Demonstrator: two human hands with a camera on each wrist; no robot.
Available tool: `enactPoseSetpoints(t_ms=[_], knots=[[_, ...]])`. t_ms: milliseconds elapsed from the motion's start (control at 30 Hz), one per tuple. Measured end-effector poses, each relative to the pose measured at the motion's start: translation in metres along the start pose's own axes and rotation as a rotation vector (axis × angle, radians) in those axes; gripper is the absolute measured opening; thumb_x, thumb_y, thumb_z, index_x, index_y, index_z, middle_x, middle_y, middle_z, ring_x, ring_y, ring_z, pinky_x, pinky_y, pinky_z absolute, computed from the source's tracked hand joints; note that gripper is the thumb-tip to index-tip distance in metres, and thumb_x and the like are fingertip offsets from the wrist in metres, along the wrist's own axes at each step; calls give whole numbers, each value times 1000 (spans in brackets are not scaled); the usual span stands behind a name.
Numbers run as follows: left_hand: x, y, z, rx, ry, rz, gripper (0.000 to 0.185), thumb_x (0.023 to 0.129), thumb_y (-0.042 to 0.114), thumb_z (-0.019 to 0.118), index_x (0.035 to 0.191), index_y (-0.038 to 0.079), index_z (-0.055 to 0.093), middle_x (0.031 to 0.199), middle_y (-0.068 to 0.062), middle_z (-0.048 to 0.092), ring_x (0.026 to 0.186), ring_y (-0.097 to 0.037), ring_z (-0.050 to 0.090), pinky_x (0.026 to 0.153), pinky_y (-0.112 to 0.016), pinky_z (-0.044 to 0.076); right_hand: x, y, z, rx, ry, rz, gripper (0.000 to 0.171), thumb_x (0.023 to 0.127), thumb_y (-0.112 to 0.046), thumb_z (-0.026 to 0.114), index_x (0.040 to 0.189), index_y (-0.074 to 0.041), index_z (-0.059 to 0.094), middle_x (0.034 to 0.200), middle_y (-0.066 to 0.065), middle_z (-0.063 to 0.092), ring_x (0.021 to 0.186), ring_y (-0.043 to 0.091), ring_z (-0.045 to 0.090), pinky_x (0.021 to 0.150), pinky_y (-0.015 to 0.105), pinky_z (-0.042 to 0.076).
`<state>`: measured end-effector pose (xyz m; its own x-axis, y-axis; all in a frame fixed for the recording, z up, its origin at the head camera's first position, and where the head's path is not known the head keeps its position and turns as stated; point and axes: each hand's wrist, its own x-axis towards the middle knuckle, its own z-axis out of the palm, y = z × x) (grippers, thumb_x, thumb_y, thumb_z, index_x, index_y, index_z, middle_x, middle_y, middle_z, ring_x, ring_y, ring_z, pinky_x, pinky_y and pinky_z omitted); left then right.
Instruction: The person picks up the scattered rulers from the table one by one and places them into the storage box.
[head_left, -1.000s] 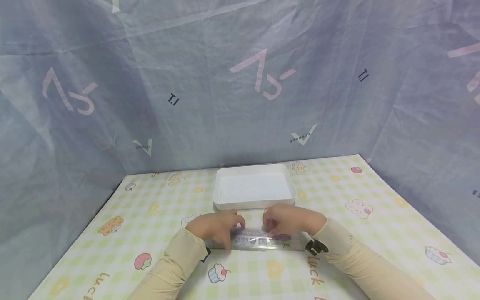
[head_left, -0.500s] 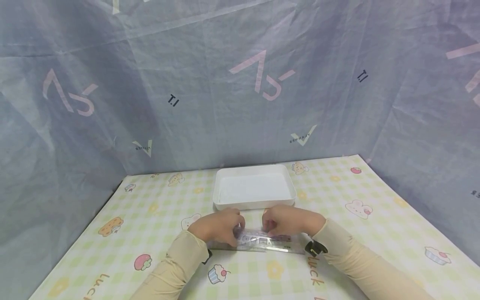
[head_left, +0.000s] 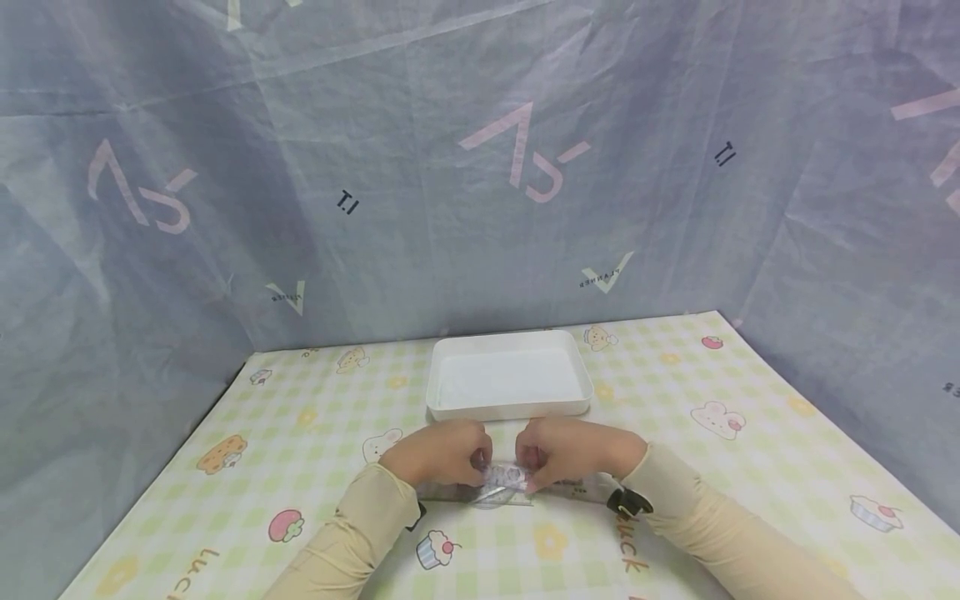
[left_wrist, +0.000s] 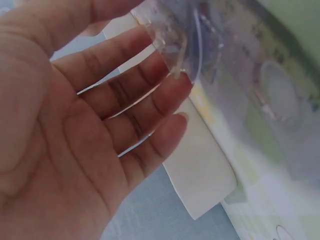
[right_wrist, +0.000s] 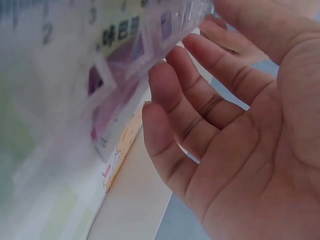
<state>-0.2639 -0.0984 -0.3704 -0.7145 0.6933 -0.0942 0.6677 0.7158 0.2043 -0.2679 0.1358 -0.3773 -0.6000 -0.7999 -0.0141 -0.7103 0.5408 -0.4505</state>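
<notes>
A clear plastic ruler [head_left: 506, 477] with cut-out shapes lies crosswise between the two hands, close over the tablecloth. Scale numbers and dark printed characters show on the ruler [right_wrist: 120, 35] in the right wrist view. My left hand [head_left: 442, 452] pinches its middle part from the left, thumb near me and fingertips on the far side. From the right, my right hand [head_left: 577, 450] pinches it likewise. The middle looks raised and bent between the fingertips. In the left wrist view a clear folded part [left_wrist: 195, 45] runs past the fingertips, and the view of it is blurred.
Just beyond the hands stands a white rectangular tray [head_left: 510, 412] with low walls. A green-checked tablecloth [head_left: 315, 467] with cartoon prints covers the table. Grey-blue fabric [head_left: 420, 167] hangs behind and at both sides. Each wrist wears a black strap [head_left: 628, 503].
The right hand has shifted slightly left, and the left hand slightly right, narrowing the gap. The ruler's middle, flat a second ago, now looks bent and raised between the fingers.
</notes>
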Motion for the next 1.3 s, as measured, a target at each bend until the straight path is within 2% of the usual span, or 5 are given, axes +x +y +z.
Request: enactPoseSetpoints(t_ms=[200, 433, 667, 1033, 1300], knots=[[0, 1, 0, 5, 19, 0, 10, 81, 19, 77, 90, 15, 73, 81, 12, 58, 71, -3, 54, 71, -22, 49, 0, -1, 1, -19, -9, 27, 22, 79, -24, 84, 93, -19, 68, 79, -9, 60, 73, 2, 51, 69, 22, 46], [0, 4, 0, 41, 52, -2, 8, 75, 17, 76, 82, 15, 73, 73, 11, 55, 63, -6, 49, 62, -21, 46, -1, -2, 0, -13, -23, 58, 28, 76, -23, 86, 97, -19, 68, 82, -10, 60, 73, 2, 51, 70, 22, 47], [1, 3, 2, 70, 71, 19, 6, 71, 16, 75, 73, 17, 70, 69, 11, 53, 60, -6, 44, 58, -21, 43, -1, -2, 0, -23, -28, 60, 28, 78, -19, 85, 100, -19, 68, 83, -11, 59, 75, 5, 53, 70, 22, 47], [0, 0, -1, 74, 100, 35, 5, 69, 19, 74, 72, 17, 71, 67, 11, 50, 60, -5, 42, 61, -22, 43, -4, 0, -5, -18, -48, 79, 38, 74, -18, 87, 107, -16, 68, 93, -9, 61, 84, 6, 57, 77, 24, 49], [-2, -3, -5, 70, 111, 41, 25, 68, 18, 70, 58, 22, 47, 63, 10, 33, 55, -5, 27, 50, -23, 24, -6, 1, -9, -48, -17, 91, 33, 77, -17, 85, 104, -12, 67, 88, -9, 62, 80, 5, 57, 75, 24, 49]])
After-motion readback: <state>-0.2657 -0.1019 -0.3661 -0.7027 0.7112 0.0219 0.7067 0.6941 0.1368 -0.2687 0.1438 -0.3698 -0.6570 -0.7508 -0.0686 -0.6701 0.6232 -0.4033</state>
